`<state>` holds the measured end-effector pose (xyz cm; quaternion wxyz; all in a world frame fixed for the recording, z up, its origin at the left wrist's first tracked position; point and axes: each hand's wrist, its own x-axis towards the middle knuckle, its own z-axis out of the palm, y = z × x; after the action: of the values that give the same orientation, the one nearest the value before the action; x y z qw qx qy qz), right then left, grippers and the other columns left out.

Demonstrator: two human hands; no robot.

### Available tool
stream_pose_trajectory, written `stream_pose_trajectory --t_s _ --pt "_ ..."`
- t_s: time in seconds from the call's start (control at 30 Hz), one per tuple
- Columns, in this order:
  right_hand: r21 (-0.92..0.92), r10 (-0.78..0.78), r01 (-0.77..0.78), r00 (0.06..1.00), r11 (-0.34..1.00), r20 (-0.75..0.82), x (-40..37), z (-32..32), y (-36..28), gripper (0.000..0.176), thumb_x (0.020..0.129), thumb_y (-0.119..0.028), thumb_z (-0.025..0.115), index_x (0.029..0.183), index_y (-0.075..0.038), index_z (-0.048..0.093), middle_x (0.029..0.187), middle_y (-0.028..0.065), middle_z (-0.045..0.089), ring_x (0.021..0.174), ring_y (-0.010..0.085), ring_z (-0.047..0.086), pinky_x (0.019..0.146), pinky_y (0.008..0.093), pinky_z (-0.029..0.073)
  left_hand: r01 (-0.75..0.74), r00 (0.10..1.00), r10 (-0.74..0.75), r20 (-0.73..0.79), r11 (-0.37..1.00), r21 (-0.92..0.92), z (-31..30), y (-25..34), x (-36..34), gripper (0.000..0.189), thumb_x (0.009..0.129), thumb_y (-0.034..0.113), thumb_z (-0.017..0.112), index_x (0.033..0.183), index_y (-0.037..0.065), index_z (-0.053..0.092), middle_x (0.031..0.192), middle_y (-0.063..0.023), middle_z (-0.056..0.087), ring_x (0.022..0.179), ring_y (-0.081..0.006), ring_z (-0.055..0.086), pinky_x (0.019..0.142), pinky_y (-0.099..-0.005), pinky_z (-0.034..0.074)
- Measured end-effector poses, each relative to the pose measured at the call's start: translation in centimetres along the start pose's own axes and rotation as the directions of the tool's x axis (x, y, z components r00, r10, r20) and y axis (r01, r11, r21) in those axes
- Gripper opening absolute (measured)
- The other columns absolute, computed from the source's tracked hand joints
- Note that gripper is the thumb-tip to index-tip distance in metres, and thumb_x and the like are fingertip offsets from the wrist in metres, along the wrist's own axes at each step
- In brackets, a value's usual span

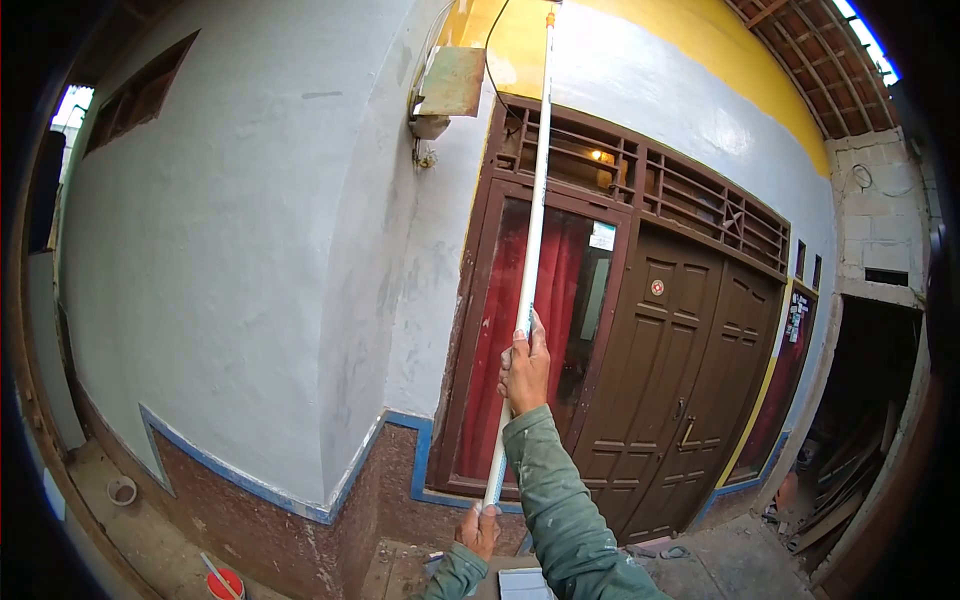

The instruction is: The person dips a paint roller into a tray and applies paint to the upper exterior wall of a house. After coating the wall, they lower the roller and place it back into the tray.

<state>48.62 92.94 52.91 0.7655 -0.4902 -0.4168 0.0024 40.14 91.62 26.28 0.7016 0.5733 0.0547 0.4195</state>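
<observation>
A long white extension pole [536, 230] rises almost upright in front of me, leaning slightly right at the top. Its orange collar [550, 19] shows near the upper edge, close to the yellow painted wall band [640, 22]; what the pole carries at its tip is largely out of view. My right hand [525, 368] wraps round the pole at mid-length, in front of the window with the red curtain [500, 330]. Lower down, my left hand [477, 530] is closed round the pole's bottom end. Both arms wear green sleeves.
A rusty metal box [450, 82] and a dark cable hang near the wall corner. Brown double doors [655, 370] stand right of the window. On the ground are a red paint bucket [228, 584] with a stick, a white tray [525, 584], and a small round pot [121, 490].
</observation>
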Motion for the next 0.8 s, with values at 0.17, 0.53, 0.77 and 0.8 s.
stream_pose_trajectory --t_s 0.17,0.53,0.77,0.8 --pt "0.025 0.028 -0.028 1.000 0.999 0.006 0.2 -0.1 0.5 0.047 0.102 -0.023 0.041 0.148 -0.024 0.033 0.059 -0.0040 0.039 0.042 0.0050 0.035 0.035 0.0238 0.032 -0.011 1.000 0.011 0.020 1.000 0.021 0.0 0.5 -0.2 0.048 0.099 0.051 0.046 0.098 0.004 0.051 0.058 0.0028 0.039 0.048 -0.0057 0.037 0.042 -0.0248 0.030" --pt "0.017 0.086 -0.085 0.996 0.996 -0.012 -2.1 -0.5 3.5 0.048 0.102 -0.025 0.042 0.149 -0.024 0.032 0.059 -0.0035 0.039 0.042 0.0051 0.034 0.034 0.0235 0.031 0.100 0.995 -0.098 -0.036 0.991 0.088 -1.6 -3.3 -2.1 0.042 0.100 0.044 0.048 0.096 0.003 0.055 0.057 0.0007 0.045 0.048 -0.0084 0.043 0.043 -0.0281 0.033" --pt "-0.012 0.126 -0.126 0.991 0.992 -0.035 -5.4 -1.2 5.6 0.049 0.102 -0.026 0.041 0.150 -0.023 0.030 0.060 -0.0031 0.040 0.042 0.0052 0.034 0.034 0.0235 0.031 0.076 0.995 -0.060 -0.076 0.970 0.232 -3.0 -8.5 -4.4 0.043 0.100 0.042 0.047 0.098 0.001 0.059 0.059 -0.0006 0.048 0.052 -0.0103 0.048 0.047 -0.0307 0.038" --pt "-0.012 0.126 -0.127 0.991 0.992 -0.036 -6.0 -1.3 6.0 0.049 0.102 -0.026 0.041 0.150 -0.023 0.030 0.060 -0.0031 0.040 0.042 0.0052 0.034 0.034 0.0235 0.031 0.077 0.995 -0.061 -0.075 0.970 0.232 -2.9 -10.7 -4.6 0.043 0.100 0.042 0.047 0.098 0.001 0.059 0.059 -0.0006 0.048 0.052 -0.0103 0.048 0.047 -0.0307 0.038"
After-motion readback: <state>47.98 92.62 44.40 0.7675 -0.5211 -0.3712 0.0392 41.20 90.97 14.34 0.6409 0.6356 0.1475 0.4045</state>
